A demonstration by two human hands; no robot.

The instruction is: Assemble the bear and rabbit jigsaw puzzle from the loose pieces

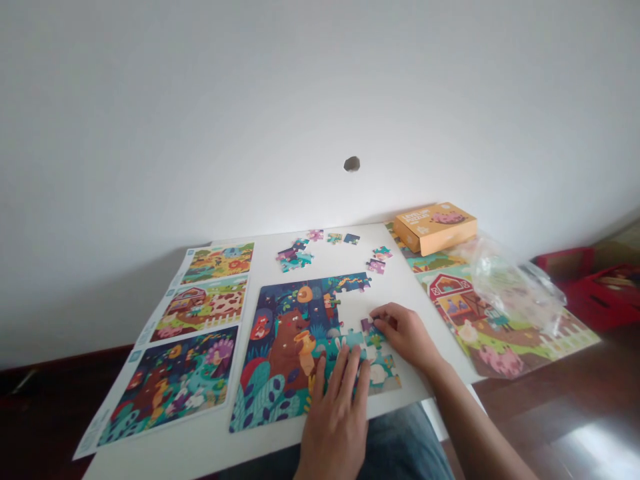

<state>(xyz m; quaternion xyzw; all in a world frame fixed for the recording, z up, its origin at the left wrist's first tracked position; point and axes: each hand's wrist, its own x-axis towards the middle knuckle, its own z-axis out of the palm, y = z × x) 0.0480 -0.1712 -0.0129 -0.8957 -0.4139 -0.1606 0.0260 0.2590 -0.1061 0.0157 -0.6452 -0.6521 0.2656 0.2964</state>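
Note:
A partly assembled puzzle with a bear (287, 340) lies on the white table, its upper right part open. My left hand (337, 413) rests flat on the puzzle's lower part, fingers spread. At the puzzle's right edge, my right hand (405, 333) pinches a small purple puzzle piece (367, 325) between thumb and fingers, beside the joined teal pieces. Loose pieces (295, 259) sit in a cluster behind the puzzle. Two more, a pink-purple piece (376, 267) and a teal and red piece (383, 253), lie behind its upper right corner.
A sheet with three printed pictures (193, 380) lies at the left. An orange puzzle box (435, 227) stands at the back right, near a farm puzzle (465, 320) partly under a clear plastic bag (520, 287). Behind the table (200, 447) rises a white wall with a hole.

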